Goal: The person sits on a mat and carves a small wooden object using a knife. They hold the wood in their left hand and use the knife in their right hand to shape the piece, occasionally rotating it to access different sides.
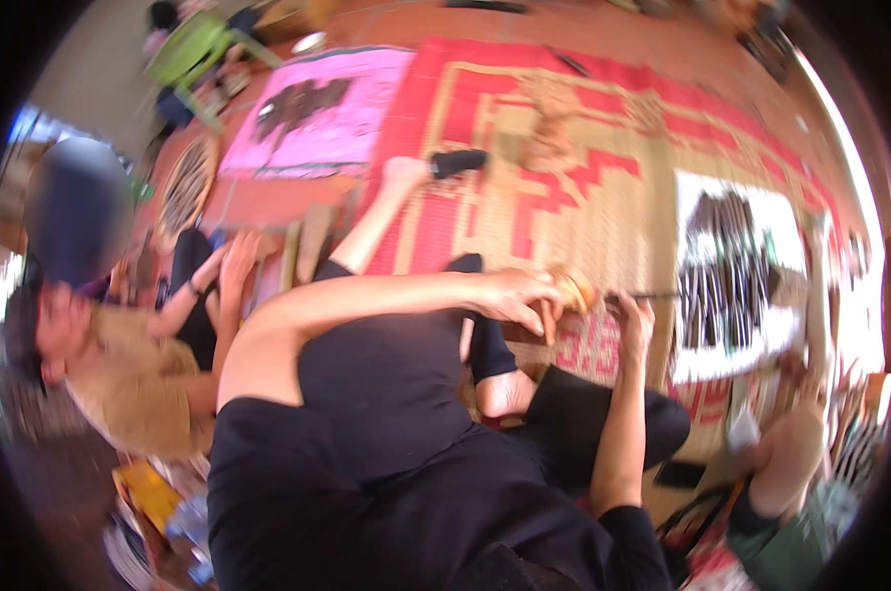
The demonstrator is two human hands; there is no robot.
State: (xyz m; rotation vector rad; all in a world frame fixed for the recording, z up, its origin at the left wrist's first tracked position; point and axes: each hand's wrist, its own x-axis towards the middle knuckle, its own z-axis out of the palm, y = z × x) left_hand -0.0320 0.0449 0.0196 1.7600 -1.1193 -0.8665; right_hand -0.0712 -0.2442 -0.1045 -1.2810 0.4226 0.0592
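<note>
My left hand (519, 300) reaches in over my lap and is closed on a light-brown rounded wooden piece (571, 289). Blur hides what kind of piece it is. Just to its right, my right hand (635, 323) has its fingers wrapped round a thin dark rod-like tool (659, 295), which sticks out to the right. The tool's other end is near the wooden piece; whether they touch I cannot tell. Both hands are above a red and straw-coloured woven mat (603, 217), in front of my folded legs.
Many slim dark tools (726, 295) lie on a white cloth (687, 197) at the right. More dark tools (303, 106) rest on a pink cloth (377, 98). A carved wooden figure (549, 133) is farther ahead. People sit close on both sides; a green chair (191, 49) stands far left.
</note>
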